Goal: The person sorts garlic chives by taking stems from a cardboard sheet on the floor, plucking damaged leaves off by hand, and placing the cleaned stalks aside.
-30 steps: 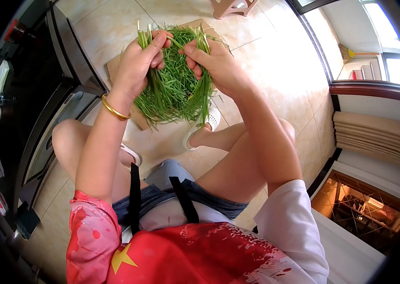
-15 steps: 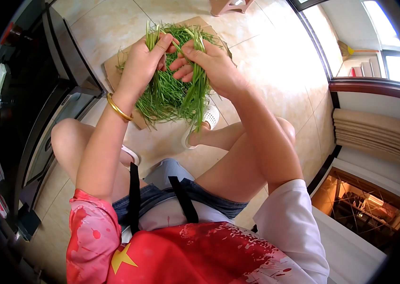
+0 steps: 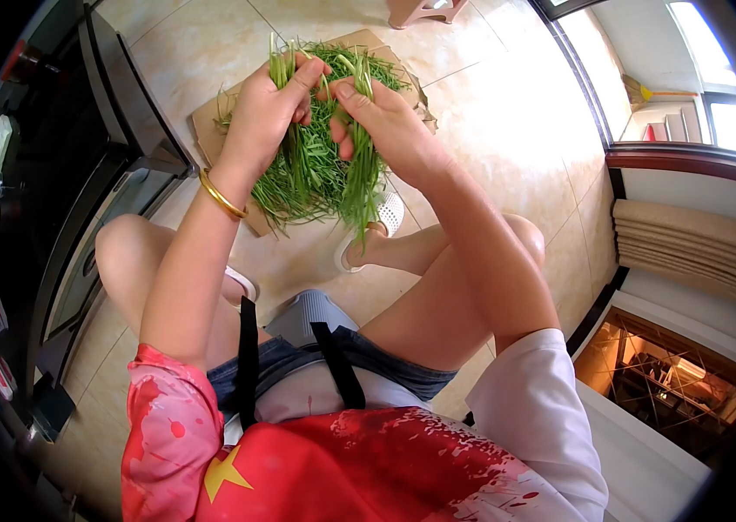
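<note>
My left hand point(image 3: 265, 109), with a gold bangle at its wrist, is closed round a bunch of long thin green stalks point(image 3: 302, 170). Their pale ends stick up past the thumb. My right hand point(image 3: 392, 130) grips a second bunch of greens point(image 3: 362, 178), which hangs down toward my foot. Both hands are close together, and the fingertips of each nearly meet at a stalk between them. Beneath lies a loose pile of the same greens point(image 3: 329, 157) on a flattened piece of cardboard point(image 3: 208, 130) on the floor.
A black cabinet point(image 3: 98, 113) with a glass front runs along the left. A pink stool point(image 3: 424, 10) stands at the far edge. My feet in white shoes point(image 3: 389, 215) flank the cardboard's near side. At right are a doorway sill point(image 3: 685, 165) and a lit lattice-fronted cabinet point(image 3: 664, 378).
My right hand has shifted slightly left and its fingers have curled in closer to the left hand. The bunch in it hangs a little differently. The left hand has hardly moved.
</note>
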The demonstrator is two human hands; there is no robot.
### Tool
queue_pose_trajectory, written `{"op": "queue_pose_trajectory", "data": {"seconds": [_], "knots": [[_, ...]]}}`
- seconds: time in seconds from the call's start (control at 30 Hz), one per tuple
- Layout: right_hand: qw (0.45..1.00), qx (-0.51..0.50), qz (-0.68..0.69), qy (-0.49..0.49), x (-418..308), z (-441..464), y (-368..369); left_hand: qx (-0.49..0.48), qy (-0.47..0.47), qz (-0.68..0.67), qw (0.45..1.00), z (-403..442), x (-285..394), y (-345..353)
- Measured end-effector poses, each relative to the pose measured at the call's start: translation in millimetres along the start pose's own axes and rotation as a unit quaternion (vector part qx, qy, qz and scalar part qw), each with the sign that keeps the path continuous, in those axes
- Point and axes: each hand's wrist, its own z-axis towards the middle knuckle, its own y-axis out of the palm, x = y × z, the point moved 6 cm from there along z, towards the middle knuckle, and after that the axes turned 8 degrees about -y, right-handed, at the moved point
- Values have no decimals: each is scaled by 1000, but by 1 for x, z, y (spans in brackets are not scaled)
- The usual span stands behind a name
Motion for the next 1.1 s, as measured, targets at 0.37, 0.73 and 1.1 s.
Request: {"op": "queue_pose_trajectory", "data": {"seconds": [0.37,0.73,1.1], "knots": [[995,8,91,-33,5,1,5,25,2,-22,999,-6,-8,12],[989,18,144,-18,14,-2,-6,10,-49,-101,994,2,-15,7],[935,-53,349,45,22,-5,2,64,-27,-108,992,2,-9,12]]}}
